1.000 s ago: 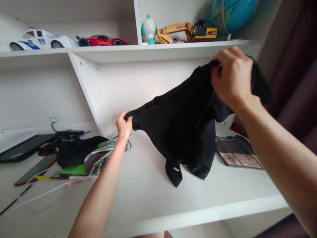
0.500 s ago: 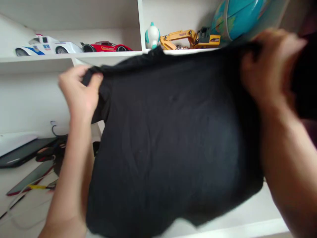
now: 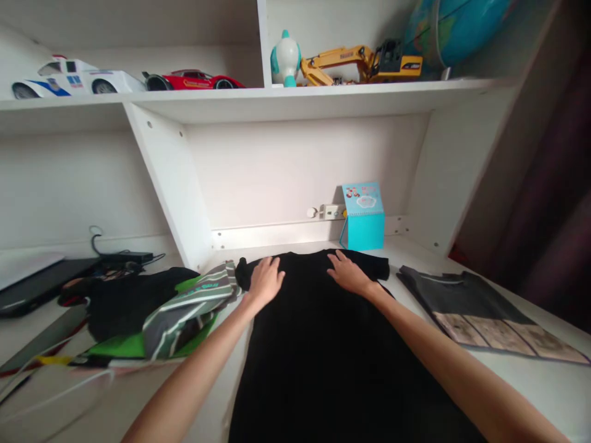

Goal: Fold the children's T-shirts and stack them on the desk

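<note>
A black T-shirt [image 3: 318,344] lies spread on the white desk, its collar toward the back panel and its short sleeves out to both sides. My left hand [image 3: 266,278] rests on the shirt near the left shoulder, fingers extended. On the right shoulder area lies my right hand [image 3: 348,272], flat with fingers spread. Neither hand grips the cloth. The shirt's lower end runs out of view at the bottom.
Crumpled clothes, among them a grey striped garment [image 3: 194,307], lie left beside a laptop [image 3: 41,286] and cables. To the right is a folded dark shirt [image 3: 489,314]. A blue desk calendar [image 3: 365,227] stands behind. Toy vehicles and a globe [image 3: 457,31] fill the upper shelf.
The black T-shirt, held up by both hands before, now lies flat on the desk. Both hands have come down, let go of its edge and opened on top of it.
</note>
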Demonstrator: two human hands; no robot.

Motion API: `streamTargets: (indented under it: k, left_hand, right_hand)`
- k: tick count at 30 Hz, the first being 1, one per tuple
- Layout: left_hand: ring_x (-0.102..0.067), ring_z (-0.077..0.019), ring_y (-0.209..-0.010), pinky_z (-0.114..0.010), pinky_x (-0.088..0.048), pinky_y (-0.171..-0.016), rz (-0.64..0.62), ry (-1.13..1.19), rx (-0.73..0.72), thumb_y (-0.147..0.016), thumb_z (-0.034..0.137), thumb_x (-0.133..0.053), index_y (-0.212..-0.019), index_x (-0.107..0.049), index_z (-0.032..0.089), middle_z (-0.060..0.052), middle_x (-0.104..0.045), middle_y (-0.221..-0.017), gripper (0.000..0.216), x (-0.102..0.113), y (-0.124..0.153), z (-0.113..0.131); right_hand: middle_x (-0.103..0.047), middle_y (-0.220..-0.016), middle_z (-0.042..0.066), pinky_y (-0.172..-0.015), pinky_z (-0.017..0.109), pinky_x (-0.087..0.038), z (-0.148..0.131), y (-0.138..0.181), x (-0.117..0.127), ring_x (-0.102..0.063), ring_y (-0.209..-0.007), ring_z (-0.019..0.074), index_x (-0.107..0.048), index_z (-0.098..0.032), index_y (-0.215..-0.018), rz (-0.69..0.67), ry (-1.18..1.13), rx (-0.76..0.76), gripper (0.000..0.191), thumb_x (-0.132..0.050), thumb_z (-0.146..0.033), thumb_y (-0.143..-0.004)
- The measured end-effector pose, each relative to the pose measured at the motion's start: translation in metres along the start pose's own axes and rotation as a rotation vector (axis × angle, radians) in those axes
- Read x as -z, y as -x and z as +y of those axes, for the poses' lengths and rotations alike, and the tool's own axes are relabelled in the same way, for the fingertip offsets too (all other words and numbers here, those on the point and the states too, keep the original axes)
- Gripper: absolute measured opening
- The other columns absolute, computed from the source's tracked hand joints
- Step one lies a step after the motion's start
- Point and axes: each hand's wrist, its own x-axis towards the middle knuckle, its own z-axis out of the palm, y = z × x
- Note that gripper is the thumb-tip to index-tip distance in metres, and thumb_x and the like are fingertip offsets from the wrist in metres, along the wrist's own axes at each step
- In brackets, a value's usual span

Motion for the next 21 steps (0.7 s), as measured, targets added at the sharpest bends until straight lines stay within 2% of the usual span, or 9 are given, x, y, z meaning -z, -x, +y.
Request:
streamTargets:
  k: [2,4,7,11,17,19,21]
  left_hand:
    - [-0.022,-0.0307,-0.131,-0.048,-0.023,-0.102,-0.121,-0.032,-0.040,-0.087,0.045,-0.037,-0.134,-0.037,0.019,-0.014,-0.032,-0.141,0.054,-0.022,0.010,0.006]
    - [-0.012,-0.0368,-0.133,-0.056,-0.018,-0.100,-0.219,-0.047,0.055,-0.084,0.058,-0.033,-0.138,-0.031,0.024,-0.013,-0.022,-0.145,0.064,-0.039,0.013,0.000]
    - [-0.010,-0.0424,-0.131,-0.059,-0.016,-0.099,-0.278,-0.040,0.170,-0.078,0.071,-0.024,-0.139,-0.028,0.029,-0.012,-0.017,-0.147,0.074,-0.054,0.010,-0.021]
    - [-0.010,-0.0435,-0.131,-0.059,-0.017,-0.099,-0.250,-0.049,0.214,-0.074,0.076,-0.020,-0.139,-0.027,0.030,-0.011,-0.016,-0.147,0.080,-0.060,0.000,-0.037]
    - [-0.009,-0.0430,-0.131,-0.060,-0.017,-0.099,-0.241,-0.040,0.213,-0.075,0.075,-0.019,-0.140,-0.026,0.029,-0.009,-0.015,-0.148,0.079,-0.061,0.001,-0.040]
    - [-0.008,-0.0422,-0.132,-0.060,-0.015,-0.100,-0.247,-0.035,0.184,-0.076,0.074,-0.018,-0.140,-0.025,0.030,-0.008,-0.015,-0.148,0.078,-0.061,0.005,-0.041]
    - [-0.008,-0.0416,-0.132,-0.060,-0.014,-0.100,-0.247,-0.033,0.167,-0.076,0.075,-0.018,-0.140,-0.024,0.031,-0.008,-0.014,-0.148,0.078,-0.060,0.008,-0.042]
  right_hand:
    - [-0.020,-0.145,0.015,-0.096,0.054,-0.028,0.000,0.014,-0.022,-0.022,-0.129,0.0379,-0.031,-0.023,-0.138,-0.131,-0.012,-0.008,0.060,-0.041,-0.050,-0.086]
    - [-0.010,-0.148,0.012,-0.097,0.061,-0.019,0.004,0.021,-0.037,-0.006,-0.132,0.0401,-0.022,-0.030,-0.141,-0.256,-0.046,-0.050,0.068,-0.030,-0.064,-0.083]
    - [-0.005,-0.149,0.010,-0.099,0.062,-0.011,0.012,0.019,-0.047,0.001,-0.133,0.0381,-0.014,-0.034,-0.142,-0.325,-0.102,-0.086,0.075,-0.017,-0.074,-0.078]
    - [-0.005,-0.150,0.006,-0.100,0.059,-0.008,0.015,0.003,-0.047,0.002,-0.133,0.0358,-0.013,-0.037,-0.141,-0.323,-0.107,-0.063,0.075,-0.017,-0.076,-0.077]
    - [-0.005,-0.150,0.007,-0.100,0.060,-0.008,0.008,-0.006,-0.047,0.002,-0.133,0.0364,-0.012,-0.035,-0.142,-0.354,-0.112,-0.021,0.079,-0.018,-0.077,-0.075]
    - [-0.013,-0.148,0.006,-0.101,0.057,-0.013,0.015,-0.006,-0.042,-0.005,-0.133,0.0368,-0.019,-0.036,-0.140,-0.382,-0.128,0.031,0.081,-0.028,-0.078,-0.072]
    - [-0.029,-0.143,0.003,-0.102,0.046,-0.023,0.028,-0.011,-0.032,-0.022,-0.131,0.0314,-0.032,-0.038,-0.136,-0.329,-0.122,0.020,0.072,-0.040,-0.072,-0.073]
